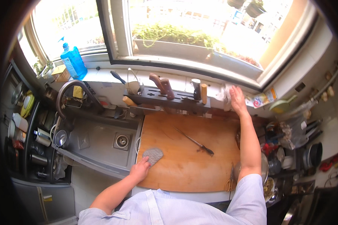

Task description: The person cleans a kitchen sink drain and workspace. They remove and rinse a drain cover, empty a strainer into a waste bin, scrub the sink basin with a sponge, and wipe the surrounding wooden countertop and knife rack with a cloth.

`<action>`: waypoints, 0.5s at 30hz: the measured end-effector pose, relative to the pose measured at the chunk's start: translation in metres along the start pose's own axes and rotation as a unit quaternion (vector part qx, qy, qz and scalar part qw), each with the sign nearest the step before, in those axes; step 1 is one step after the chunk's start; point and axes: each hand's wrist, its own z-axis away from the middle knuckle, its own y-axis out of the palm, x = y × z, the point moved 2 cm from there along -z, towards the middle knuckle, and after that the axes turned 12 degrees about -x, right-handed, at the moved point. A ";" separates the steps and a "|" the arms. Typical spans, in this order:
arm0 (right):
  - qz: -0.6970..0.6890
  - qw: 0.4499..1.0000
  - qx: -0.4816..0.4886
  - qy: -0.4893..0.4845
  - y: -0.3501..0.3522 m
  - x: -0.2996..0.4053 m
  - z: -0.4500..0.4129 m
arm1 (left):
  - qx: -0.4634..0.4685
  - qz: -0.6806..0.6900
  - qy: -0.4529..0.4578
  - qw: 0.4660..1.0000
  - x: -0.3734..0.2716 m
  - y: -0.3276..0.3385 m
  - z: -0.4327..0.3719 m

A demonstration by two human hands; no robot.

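Observation:
My left hand [140, 170] is at the left edge of the wooden cutting board [205, 174], holding the lower edge of a grey quilted pad [155, 155]. The pad lies on the board. My right arm stretches forward to the windowsill, where my right hand [237, 101] is against a crumpled whitish cloth [226, 97]. Blur there hides whether the fingers grip it. A slender pointed tool with a dark handle [193, 140], possibly a narrow knife, lies diagonally across the board. Scissors with orange handles [229, 184] are at the board's right edge.
Left of the board is a steel sink [101, 140] with a curved dark faucet [62, 97]. Behind the board, a knife rack [169, 101] holds several handled tools. A blue pump bottle [74, 63] stands on the sill. Bowls and cookware [312, 156] crowd the right side.

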 end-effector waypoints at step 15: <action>-0.273 0.937 0.214 -0.052 0.081 0.058 -0.022 | 0.042 0.005 -0.026 0.999 -0.008 -0.002 -0.007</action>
